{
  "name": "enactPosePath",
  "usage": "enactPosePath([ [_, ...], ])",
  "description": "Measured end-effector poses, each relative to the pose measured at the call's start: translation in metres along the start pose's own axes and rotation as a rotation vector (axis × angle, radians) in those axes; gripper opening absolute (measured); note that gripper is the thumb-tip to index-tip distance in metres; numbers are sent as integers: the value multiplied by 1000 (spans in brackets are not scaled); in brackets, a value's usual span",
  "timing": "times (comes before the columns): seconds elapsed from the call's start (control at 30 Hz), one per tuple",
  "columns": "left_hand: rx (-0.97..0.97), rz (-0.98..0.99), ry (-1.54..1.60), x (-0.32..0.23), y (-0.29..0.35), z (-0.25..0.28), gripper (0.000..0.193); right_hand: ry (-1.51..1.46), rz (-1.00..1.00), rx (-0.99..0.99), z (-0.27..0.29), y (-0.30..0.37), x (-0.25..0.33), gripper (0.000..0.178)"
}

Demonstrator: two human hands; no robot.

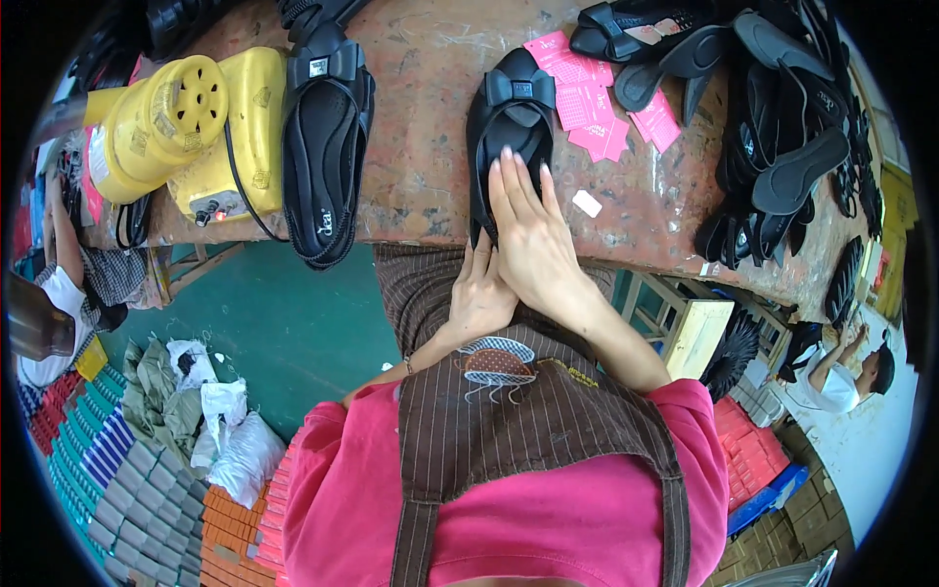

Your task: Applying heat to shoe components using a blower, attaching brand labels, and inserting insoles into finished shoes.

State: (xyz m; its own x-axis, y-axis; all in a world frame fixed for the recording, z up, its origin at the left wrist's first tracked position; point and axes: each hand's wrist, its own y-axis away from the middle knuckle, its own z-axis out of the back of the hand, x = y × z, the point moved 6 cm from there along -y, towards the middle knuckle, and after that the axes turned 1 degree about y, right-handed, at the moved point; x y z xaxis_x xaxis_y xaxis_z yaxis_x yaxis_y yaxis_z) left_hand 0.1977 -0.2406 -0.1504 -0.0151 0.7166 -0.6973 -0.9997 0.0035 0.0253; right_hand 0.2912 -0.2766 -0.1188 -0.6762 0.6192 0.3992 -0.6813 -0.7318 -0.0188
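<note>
A black flat shoe with a bow and a small buckle lies on the worn table, its toe pointing away from me. The fingers of my right hand are stretched out flat inside it, pressing on the insole. My left hand is closed at the shoe's heel, partly covered by the right; its thumb is hidden. Pink printed cards lie against the shoe's right side, and a small white tag rests near my right fingers. Further left stands another black bow shoe, its heel over the table edge.
At the table's left is a yellow machine with a cord. Several black shoes and loose insoles are heaped on the right. Stacked boxes and white bags fill the floor at lower left. Other people are at both sides.
</note>
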Motion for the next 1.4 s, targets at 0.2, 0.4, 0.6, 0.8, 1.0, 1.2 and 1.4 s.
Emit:
enactPosePath([
  [0.2,35,-105,-215,5,-2,-5,39,404,-36,-143,-8,-43,-10,52],
  [0.4,-45,-143,-256,-10,-24,12,27,310,-130,-41,-4,-80,-34,44],
  [0.6,3,-98,-347,-6,-21,9,57,312,-114,-12,-17,-94,-42,24],
  [0.8,87,-79,-243,0,-27,14,53,329,-77,-305,-16,-85,-49,26],
  [1.0,150,-129,-230,-15,-39,22,53,280,-9,-8,-22,-102,-54,28],
  [1.2,-176,297,330,44,-41,101,20,-549,-185,-240,129,-9,-135,31],
  [1.4,100,497,140,51,-93,75,34,558,-1034,-923,248,91,-286,42],
])
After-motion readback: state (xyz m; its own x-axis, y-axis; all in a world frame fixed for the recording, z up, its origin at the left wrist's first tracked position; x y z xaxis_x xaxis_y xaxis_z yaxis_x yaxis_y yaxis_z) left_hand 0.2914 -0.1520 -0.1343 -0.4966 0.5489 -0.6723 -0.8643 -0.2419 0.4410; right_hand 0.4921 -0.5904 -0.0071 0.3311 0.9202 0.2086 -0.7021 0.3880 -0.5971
